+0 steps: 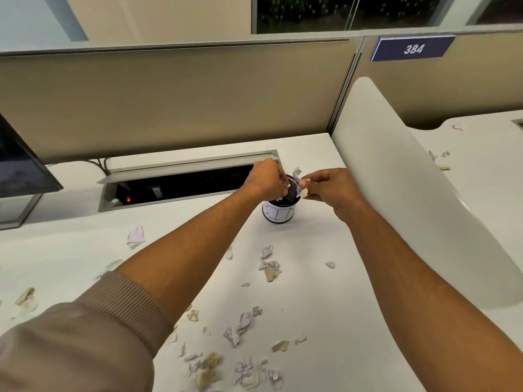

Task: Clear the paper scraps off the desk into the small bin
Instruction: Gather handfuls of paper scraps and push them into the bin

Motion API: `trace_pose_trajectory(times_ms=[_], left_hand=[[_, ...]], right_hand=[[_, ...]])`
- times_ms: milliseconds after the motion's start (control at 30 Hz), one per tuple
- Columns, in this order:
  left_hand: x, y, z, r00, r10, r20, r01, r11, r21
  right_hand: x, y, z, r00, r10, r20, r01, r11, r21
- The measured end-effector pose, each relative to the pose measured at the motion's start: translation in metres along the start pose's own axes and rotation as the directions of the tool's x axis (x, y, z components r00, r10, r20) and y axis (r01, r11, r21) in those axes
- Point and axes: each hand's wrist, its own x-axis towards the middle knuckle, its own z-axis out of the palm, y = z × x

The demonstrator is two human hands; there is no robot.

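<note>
The surface is carrying most of the work not yet done — scraps are lying scattered across it from the near edge up toward the bin, with a denser patch at the bottom of the view and a few more on the neighbouring desk beyond the divider. Both arms are reaching forward to the bin, which is standing at the back right, just in front of the cable tray. The step in hand looks like a drop: the left hand is hovering over the bin's mouth with its fingers curled round white scraps, and the right hand is pinching a small pale piece between thumb and fingertips at the rim. Next, I judge, both hands are needing to let go squarely over the opening, then come back for the loose pieces nearer the body — light bits that may flutter aside.

The bin's white label is showing handwritten letters, seemingly "BIN". A blue plate on the partition is reading "384".
</note>
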Motion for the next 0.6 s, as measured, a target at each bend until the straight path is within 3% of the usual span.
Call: trace_pose_trajectory(times_ms=[333, 600], left_hand=[[0.018, -0.013, -0.005, 1.0, 0.009, 0.02, -0.009, 1.0, -0.023], [0.009, -0.026, -0.006, 0.985, 0.002, -0.171, -0.022, 0.993, -0.115]], right_hand=[[0.017, -0.009, 0.008, 1.0, -0.014, 0.004, 0.014, 0.982, -0.189], [0.012, -0.017, 0.027, 0.99, -0.134, 0.05, 0.142, 0.867, -0.478]])
